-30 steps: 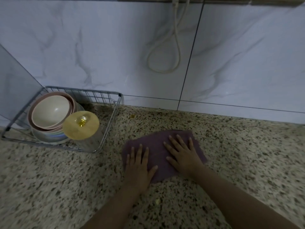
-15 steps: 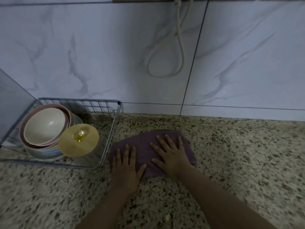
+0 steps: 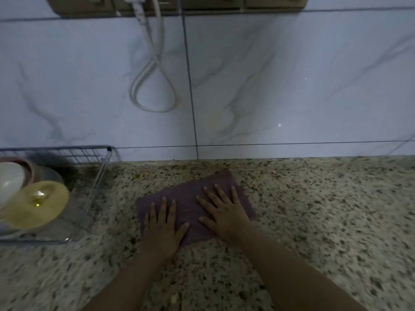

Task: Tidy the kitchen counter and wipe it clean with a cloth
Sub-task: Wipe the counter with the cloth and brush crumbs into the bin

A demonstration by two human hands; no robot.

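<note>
Relative to the view one second earlier, the cloth [image 3: 193,207] and both hands are being seen displaced away from the wire rack [image 3: 98,176], which is now partly cut off at the frame edge, while more of the tiled wall [image 3: 292,86] is being taken in. The purple cloth is being held flat on the speckled counter [image 3: 325,209], just short of the wall joint. The left hand [image 3: 162,227] is being pressed on its near-left part with fingers straight and spread, nothing being gripped; the right hand [image 3: 224,212] is being pressed likewise, just beside the left and slightly further forward. Bowls [image 3: 13,178] and a lidded jar [image 3: 38,204] are being kept in the rack, well out beyond the left hand, so tidying is judged largely done. Wiping is judged to be under way: small yellowish crumbs [image 3: 137,175] are being left beyond the left fingertips, another speck [image 3: 175,298] is lying between the forearms, and the wide stretch outward of the right hand is probably not yet being covered
</note>
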